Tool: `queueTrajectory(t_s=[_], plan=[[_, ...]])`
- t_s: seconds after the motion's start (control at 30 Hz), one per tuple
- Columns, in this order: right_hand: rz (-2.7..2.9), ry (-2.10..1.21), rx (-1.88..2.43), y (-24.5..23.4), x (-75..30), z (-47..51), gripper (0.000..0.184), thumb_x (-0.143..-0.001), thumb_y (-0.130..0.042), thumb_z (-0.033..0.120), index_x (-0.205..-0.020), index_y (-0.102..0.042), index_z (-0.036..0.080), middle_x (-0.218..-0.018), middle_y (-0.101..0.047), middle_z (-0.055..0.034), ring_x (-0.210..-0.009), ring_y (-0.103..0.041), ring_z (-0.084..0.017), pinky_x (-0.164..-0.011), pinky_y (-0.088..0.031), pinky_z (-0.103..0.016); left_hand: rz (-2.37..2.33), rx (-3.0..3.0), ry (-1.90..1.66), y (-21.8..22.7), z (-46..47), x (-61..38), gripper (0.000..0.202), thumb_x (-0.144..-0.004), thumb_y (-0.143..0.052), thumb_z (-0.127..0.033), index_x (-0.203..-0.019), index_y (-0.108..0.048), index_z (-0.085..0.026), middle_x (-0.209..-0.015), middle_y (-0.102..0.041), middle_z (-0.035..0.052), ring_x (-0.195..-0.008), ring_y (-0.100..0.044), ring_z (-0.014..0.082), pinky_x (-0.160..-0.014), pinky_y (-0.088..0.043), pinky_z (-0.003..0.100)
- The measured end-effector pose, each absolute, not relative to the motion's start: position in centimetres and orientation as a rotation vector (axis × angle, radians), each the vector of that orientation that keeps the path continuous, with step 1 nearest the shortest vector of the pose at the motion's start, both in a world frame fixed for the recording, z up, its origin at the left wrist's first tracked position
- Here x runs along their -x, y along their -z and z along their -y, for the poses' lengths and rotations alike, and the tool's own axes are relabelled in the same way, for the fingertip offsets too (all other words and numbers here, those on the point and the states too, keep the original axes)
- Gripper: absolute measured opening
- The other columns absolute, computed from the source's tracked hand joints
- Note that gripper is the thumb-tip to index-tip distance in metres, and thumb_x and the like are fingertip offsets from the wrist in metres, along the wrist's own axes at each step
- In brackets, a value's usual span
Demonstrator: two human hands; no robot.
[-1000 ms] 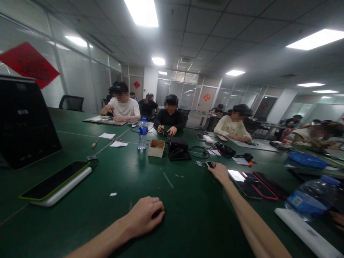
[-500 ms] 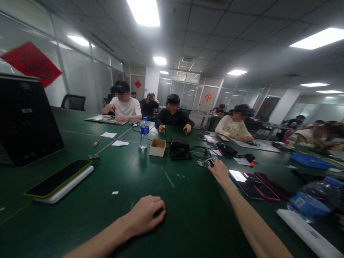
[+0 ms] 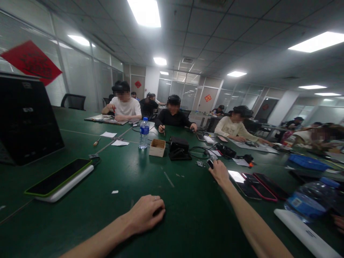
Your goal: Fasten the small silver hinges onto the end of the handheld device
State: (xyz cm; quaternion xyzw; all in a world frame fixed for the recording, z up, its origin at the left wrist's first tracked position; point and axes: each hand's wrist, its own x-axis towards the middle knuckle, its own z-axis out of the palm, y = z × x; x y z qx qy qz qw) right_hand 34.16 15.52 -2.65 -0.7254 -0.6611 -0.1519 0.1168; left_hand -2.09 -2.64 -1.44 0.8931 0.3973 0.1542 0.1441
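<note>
My left hand (image 3: 148, 214), a ring on one finger, rests on the green table (image 3: 107, 224). Its fingers are curled in, and I see nothing in them. Farther out on the right, my right hand (image 3: 220, 172) is closed on a small dark object with a silvery edge (image 3: 210, 163); my fingers cover part of it. Just left of that lie small metal pieces (image 3: 200, 163), too small to name. A black box-like device (image 3: 179, 148) and an open cardboard box (image 3: 157, 148) stand beyond my hands.
A water bottle (image 3: 144, 133) stands behind the cardboard box; another bottle (image 3: 311, 200) is at the right. Phones (image 3: 249, 188) lie beside my right forearm, and a green-edged phone (image 3: 59, 177) at the left near a black HP computer (image 3: 28, 122). Several people sit opposite. A blue tray (image 3: 309, 162) lies far right.
The dark object in my right hand has turned and shows less of its face. My left hand is still. The person in the pale top opposite has stretched an arm to the right.
</note>
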Motion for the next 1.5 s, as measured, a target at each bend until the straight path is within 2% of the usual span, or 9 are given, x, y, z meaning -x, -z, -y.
queueTrajectory(t_s=[0.17, 0.37, 0.53, 0.7, 0.77, 0.93, 1.13, 1.5], plan=[[1.776, 0.270, 2.142, 2.8, -34.8, -15.9, 0.033, -0.082, -0.054, 0.034, -0.103, -0.060, 0.010, -0.102, -0.060, -0.0152, -0.094, -0.058, -0.024, -0.078, -0.043, -0.029, -1.160, -2.581, -0.439, 1.1, 2.7, 2.1, 0.015, -0.091, -0.045, -0.024, -0.089, -0.059, -0.019, -0.085, -0.062, 0.0016, -0.075, -0.057, 0.0146, -0.071, -0.042, 0.025], [1.378, -0.385, 2.057, 2.7, -36.3, -16.5, 0.035, -0.072, -0.062, 0.045, -0.087, -0.070, 0.015, -0.094, -0.069, -0.0115, -0.095, -0.060, -0.027, -0.081, -0.043, -0.030, -1.150, -2.618, -0.439, 1.4, 2.5, 2.0, 0.015, -0.090, -0.045, -0.023, -0.089, -0.059, -0.020, -0.085, -0.063, 0.0019, -0.076, -0.058, 0.0155, -0.071, -0.042, 0.026], [1.238, -0.545, 2.042, 2.4, -37.0, -16.4, 0.041, -0.074, -0.059, 0.046, -0.092, -0.070, 0.011, -0.089, -0.068, -0.0125, -0.087, -0.062, -0.025, -0.072, -0.045, -0.029, -1.160, -2.638, -0.442, 1.4, 2.5, 2.0, 0.014, -0.089, -0.045, -0.022, -0.088, -0.059, -0.020, -0.084, -0.062, 0.0018, -0.074, -0.058, 0.0151, -0.069, -0.042, 0.025], [1.065, -0.747, 1.985, 2.1, -37.0, -16.2, 0.051, -0.074, -0.056, 0.048, -0.099, -0.064, 0.003, -0.087, -0.066, -0.0152, -0.072, -0.061, -0.021, -0.054, -0.046, -0.027, -1.160, -2.634, -0.424, 1.1, 2.7, 2.0, 0.014, -0.089, -0.045, -0.023, -0.088, -0.059, -0.019, -0.084, -0.063, 0.0020, -0.074, -0.058, 0.0153, -0.069, -0.043, 0.026], [1.013, -0.825, 1.947, 2.0, -36.9, -16.2, 0.051, -0.075, -0.055, 0.047, -0.102, -0.061, 0.004, -0.083, -0.065, -0.0136, -0.065, -0.060, -0.020, -0.049, -0.045, -0.026, -1.161, -2.626, -0.417, 1.1, 2.7, 2.0, 0.015, -0.090, -0.045, -0.024, -0.089, -0.059, -0.019, -0.085, -0.063, 0.0019, -0.075, -0.058, 0.0150, -0.070, -0.043, 0.025], [0.928, -0.943, 1.851, 1.9, -36.9, -16.2, 0.039, -0.077, -0.053, 0.043, -0.100, -0.058, 0.011, -0.072, -0.062, -0.0077, -0.057, -0.057, -0.016, -0.045, -0.044, -0.023, -1.172, -2.602, -0.398, 0.9, 2.8, 2.0, 0.017, -0.091, -0.044, -0.025, -0.090, -0.060, -0.019, -0.086, -0.063, 0.0019, -0.075, -0.057, 0.0146, -0.070, -0.043, 0.025], [0.925, -1.020, 1.752, 2.1, -37.4, -16.2, 0.029, -0.081, -0.049, 0.037, -0.094, -0.056, 0.013, -0.071, -0.062, -0.0065, -0.054, -0.057, -0.013, -0.045, -0.045, -0.021, -1.156, -2.583, -0.411, 0.8, 2.8, 2.0, 0.016, -0.091, -0.044, -0.024, -0.091, -0.060, -0.019, -0.087, -0.063, 0.0018, -0.076, -0.058, 0.0147, -0.070, -0.043, 0.026], [1.061, -1.057, 1.783, 1.0, -37.6, -14.3, 0.029, -0.084, -0.046, 0.036, -0.094, -0.058, 0.012, -0.069, -0.062, -0.0057, -0.054, -0.056, -0.013, -0.048, -0.047, -0.020, -1.167, -2.637, -0.426, 1.0, 2.7, 1.9, 0.017, -0.090, -0.044, -0.024, -0.089, -0.060, -0.019, -0.083, -0.062, 0.0022, -0.072, -0.057, 0.0151, -0.068, -0.042, 0.025]])
